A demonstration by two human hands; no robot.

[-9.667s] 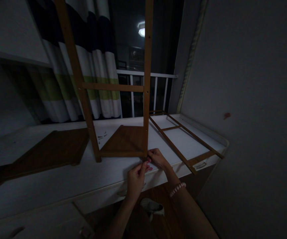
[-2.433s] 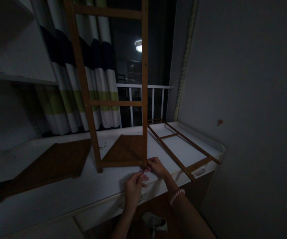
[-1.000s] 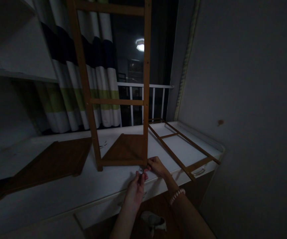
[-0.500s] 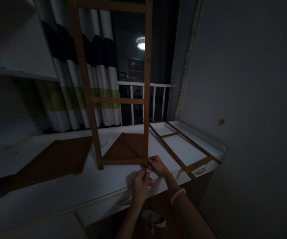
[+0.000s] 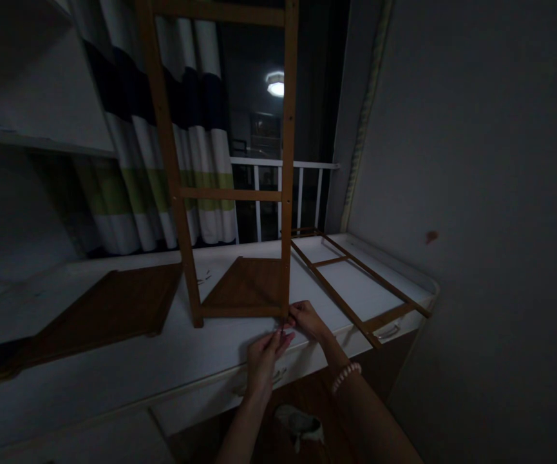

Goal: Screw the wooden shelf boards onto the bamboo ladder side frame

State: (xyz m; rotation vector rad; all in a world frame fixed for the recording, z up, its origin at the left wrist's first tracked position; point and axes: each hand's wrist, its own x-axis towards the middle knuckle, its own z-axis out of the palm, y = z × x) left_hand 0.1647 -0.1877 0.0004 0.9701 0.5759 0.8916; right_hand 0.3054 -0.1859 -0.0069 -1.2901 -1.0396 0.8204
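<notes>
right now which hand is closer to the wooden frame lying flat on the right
Right. The right hand is a little left of the flat frame; the left hand is farther left of it and lower in the view.

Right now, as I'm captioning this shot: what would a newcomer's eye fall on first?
Probably the upright frame, tall on the desk, and the bright light in the dark window behind it. Then the left hand and right hand, close together at the frame's lower right corner.
</notes>
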